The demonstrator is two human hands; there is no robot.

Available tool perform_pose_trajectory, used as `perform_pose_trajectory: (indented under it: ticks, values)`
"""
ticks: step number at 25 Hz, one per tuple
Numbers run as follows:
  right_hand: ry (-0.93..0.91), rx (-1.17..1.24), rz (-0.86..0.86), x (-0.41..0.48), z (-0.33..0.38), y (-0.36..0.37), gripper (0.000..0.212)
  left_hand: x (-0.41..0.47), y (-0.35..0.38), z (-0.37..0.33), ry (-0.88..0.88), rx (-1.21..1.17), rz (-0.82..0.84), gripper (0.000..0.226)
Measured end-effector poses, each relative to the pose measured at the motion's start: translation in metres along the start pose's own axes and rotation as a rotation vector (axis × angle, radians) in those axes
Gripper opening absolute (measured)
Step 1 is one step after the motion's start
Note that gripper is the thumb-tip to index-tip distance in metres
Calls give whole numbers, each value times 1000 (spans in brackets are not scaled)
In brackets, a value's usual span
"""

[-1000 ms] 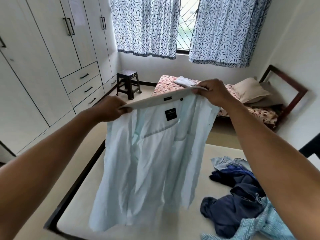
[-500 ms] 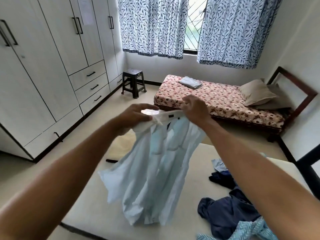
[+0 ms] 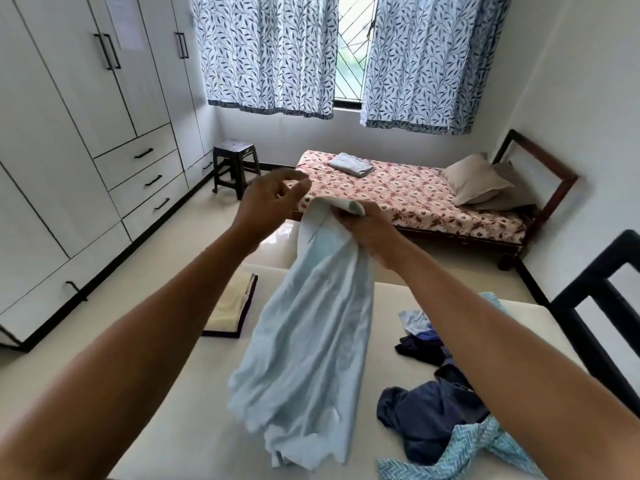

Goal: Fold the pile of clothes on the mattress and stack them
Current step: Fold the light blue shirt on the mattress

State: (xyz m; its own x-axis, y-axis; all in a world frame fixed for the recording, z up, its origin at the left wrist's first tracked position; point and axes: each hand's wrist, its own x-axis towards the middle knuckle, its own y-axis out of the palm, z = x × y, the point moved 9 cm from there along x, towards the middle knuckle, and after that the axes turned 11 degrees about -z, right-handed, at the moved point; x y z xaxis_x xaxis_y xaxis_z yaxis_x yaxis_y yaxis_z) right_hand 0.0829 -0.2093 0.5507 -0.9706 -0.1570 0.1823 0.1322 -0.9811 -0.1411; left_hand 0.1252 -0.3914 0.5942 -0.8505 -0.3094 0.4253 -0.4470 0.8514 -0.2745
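Right fingers (image 3: 348,221): curled tight round the collar of the pale blue shirt (image 3: 311,323), and the bunched collar sticks out above the knuckles of the right hand (image 3: 372,237).
Left fingers (image 3: 294,180): spread loose and holding nothing, blurred, just left of the collar and not touching it. The left hand (image 3: 266,204) hovers at about the collar's height.
Shirt's place: it hangs from the right hand alone, between the two forearms and over the near mattress (image 3: 194,403). I cannot tell if the hem touches the mattress.
Change: half a second ago both hands held the collar, and now the left hand is off it. A second ago the shirt was stretched wide between the hands, and now it is gathered into a narrow drape.
Direction: the collar is up and the hem is down. The long axis is close to upright, leaning a little to the lower left.
Pile of clothes (image 3: 429,410): on the mattress to the right of the shirt, under the right forearm. It is dark blue garments with a teal patterned piece (image 3: 467,452) nearest.
Beyond: a bed (image 3: 415,199) with a patterned sheet stands under the window.
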Motion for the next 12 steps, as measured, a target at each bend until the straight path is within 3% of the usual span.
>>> perform_pose_trajectory:
  ticks: [2,4,6,9,12]
  values:
    - [154,135,51,2,5,0,6,-18,12,23,-106,-99,226,16]
    - [191,218,90,6,15,3,8,-45,35,53,-220,-153,421,27]
    - [160,229,83,15,23,-4,12,-60,47,79,-243,-134,456,39]
    - [163,255,36,25,22,-25,11,-80,54,123,-273,-35,481,29]
    - [208,274,-51,33,5,-59,9,-106,62,151,-301,149,653,34]
